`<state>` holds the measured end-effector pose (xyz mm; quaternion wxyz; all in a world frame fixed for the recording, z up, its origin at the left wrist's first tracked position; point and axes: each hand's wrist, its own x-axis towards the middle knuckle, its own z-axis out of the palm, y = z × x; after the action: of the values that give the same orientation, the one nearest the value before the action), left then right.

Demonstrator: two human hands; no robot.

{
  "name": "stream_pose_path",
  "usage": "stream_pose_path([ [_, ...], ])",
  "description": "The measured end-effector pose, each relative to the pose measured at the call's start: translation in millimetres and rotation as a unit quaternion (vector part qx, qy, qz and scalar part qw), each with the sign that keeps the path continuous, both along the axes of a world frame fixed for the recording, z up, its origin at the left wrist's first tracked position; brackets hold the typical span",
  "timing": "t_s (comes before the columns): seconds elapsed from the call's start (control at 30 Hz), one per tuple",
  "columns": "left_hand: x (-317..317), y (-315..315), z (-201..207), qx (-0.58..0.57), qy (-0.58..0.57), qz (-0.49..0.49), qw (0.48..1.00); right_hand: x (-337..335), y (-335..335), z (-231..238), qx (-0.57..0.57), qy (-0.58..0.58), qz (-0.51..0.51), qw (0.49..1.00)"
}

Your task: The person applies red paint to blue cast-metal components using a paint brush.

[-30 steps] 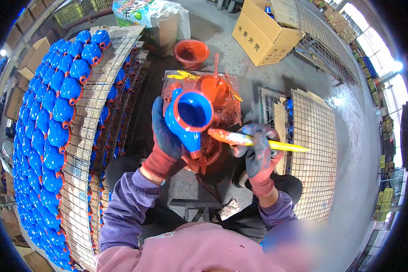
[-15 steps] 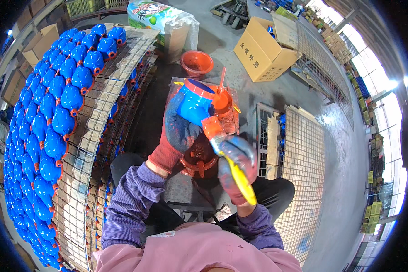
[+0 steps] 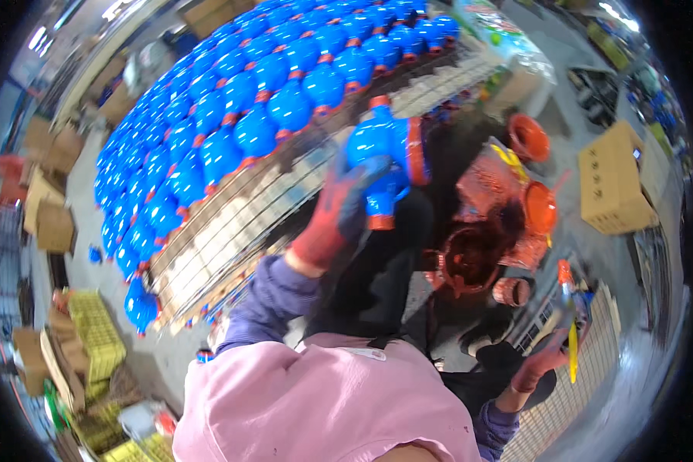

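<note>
My left hand (image 3: 340, 206), in a red and dark glove, grips a blue water meter body (image 3: 376, 145). Red paint covers the meter body's pipe ends and wide rim, and it is held up beside the near edge of a rack. Many like it, blue with red ends, stand in close rows (image 3: 273, 71) on top of that rack. Off to the lower right, my gloved right hand (image 3: 550, 348) is closed around a paintbrush (image 3: 573, 353) with a yellow handle and orange-red bristles pointing away from me. Motion blurs that hand somewhat.
The wire mesh rack (image 3: 227, 245) curves along my left. Right of my knee are a paint-stained bowl (image 3: 470, 286), an orange paint pot (image 3: 543, 209) and a red basin (image 3: 530, 140). Beyond them stands a cardboard box (image 3: 612, 189). Yellow crates (image 3: 96, 331) lie at lower left.
The view has swung left toward the rack. My left hand has carried the meter body away from the paint pots to the rack; my right hand has drawn the brush away from it.
</note>
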<state>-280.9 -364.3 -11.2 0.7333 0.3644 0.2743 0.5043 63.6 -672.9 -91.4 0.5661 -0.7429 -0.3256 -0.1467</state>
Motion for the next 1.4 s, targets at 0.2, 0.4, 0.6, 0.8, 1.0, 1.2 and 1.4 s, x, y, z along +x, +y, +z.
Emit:
stream_pose_path([
  [0.2, -210.6, -81.2, -1.9, 0.049, 0.423, 0.236, 0.873, -25.2, 38.8, 0.7, -0.031, 0.098, 0.087, 0.991],
  [0.4, -314.4, -147.1, 4.1, 0.152, 0.755, 0.255, 0.585, -27.7, 68.7, 21.9, -0.105, -0.006, 0.184, 0.977],
  [0.6, -382.6, -161.9, -6.0, 0.131, 0.884, 0.173, 0.414, -41.8, 92.3, 68.1, -0.165, -0.089, 0.254, 0.949],
  [0.8, -415.4, -137.2, -32.3, 0.113, 0.887, 0.131, 0.427, 30.9, 55.7, 71.7, -0.292, -0.201, 0.157, 0.922],
  [1.0, -441.5, -144.4, -22.5, 0.207, 0.780, 0.110, 0.580, 24.2, 14.1, 114.9, -0.343, -0.275, 0.022, 0.898],
  [1.2, -433.1, -42.8, -78.0, 0.328, 0.737, -0.012, 0.591, 61.2, -105.3, 113.8, -0.362, -0.232, -0.092, 0.898],
  [1.4, -224.7, -48.6, 22.8, 0.472, 0.703, 0.115, 0.519, 46.2, -195.3, 25.8, -0.405, -0.071, -0.073, 0.909],
])
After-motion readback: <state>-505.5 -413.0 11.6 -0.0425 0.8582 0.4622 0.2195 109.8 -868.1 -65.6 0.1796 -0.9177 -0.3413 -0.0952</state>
